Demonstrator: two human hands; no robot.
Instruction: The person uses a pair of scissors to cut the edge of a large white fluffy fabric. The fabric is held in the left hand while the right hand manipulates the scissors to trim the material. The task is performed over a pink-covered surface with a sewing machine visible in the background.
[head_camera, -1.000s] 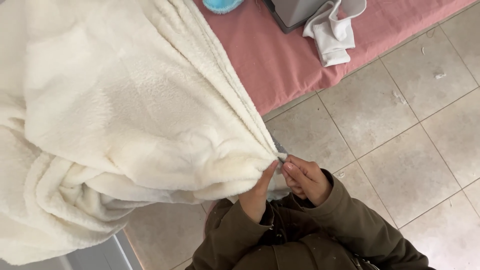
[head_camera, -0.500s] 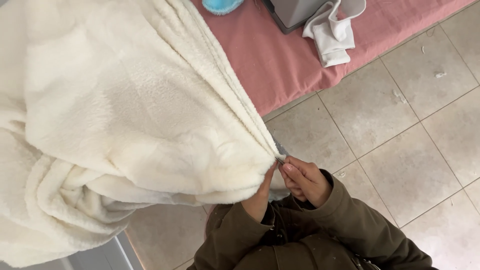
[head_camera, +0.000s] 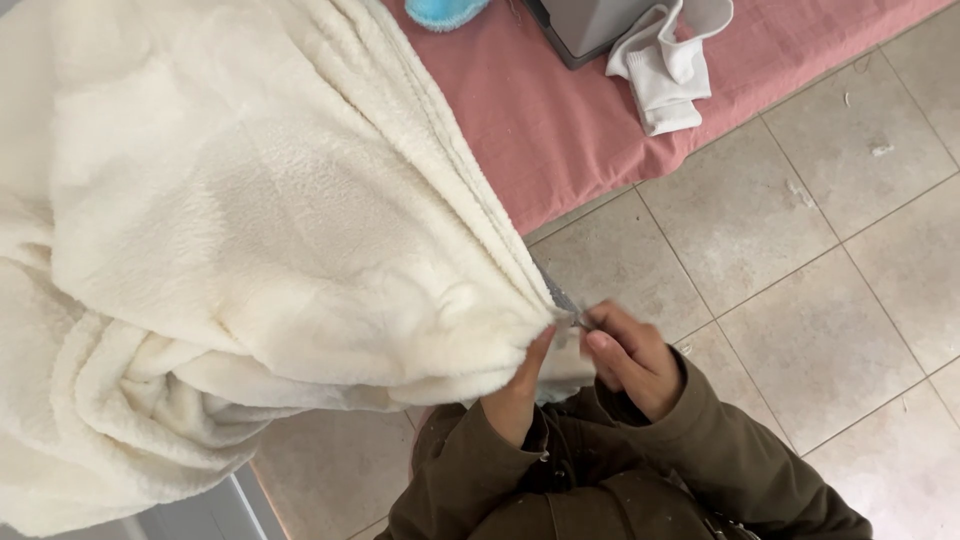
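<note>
A big cream fleece blanket (head_camera: 250, 250) fills the left and middle of the view, bunched toward one corner near my body. My left hand (head_camera: 520, 385) pinches that corner from below, mostly hidden by the fabric. My right hand (head_camera: 630, 355) is closed on a small grey metal piece (head_camera: 562, 300) at the blanket's edge, perhaps a zipper pull; too small to tell. Both sleeves are olive-brown.
A pink mat (head_camera: 560, 110) lies at the top on the beige tiled floor (head_camera: 820, 300). On it are a white folded cloth (head_camera: 670, 65), a grey box (head_camera: 590, 25) and a blue fuzzy item (head_camera: 445, 12). A pale surface (head_camera: 200, 515) shows at the bottom left.
Almost nothing differs. My hands have shifted slightly at the blanket corner while the fabric stays bunched.
</note>
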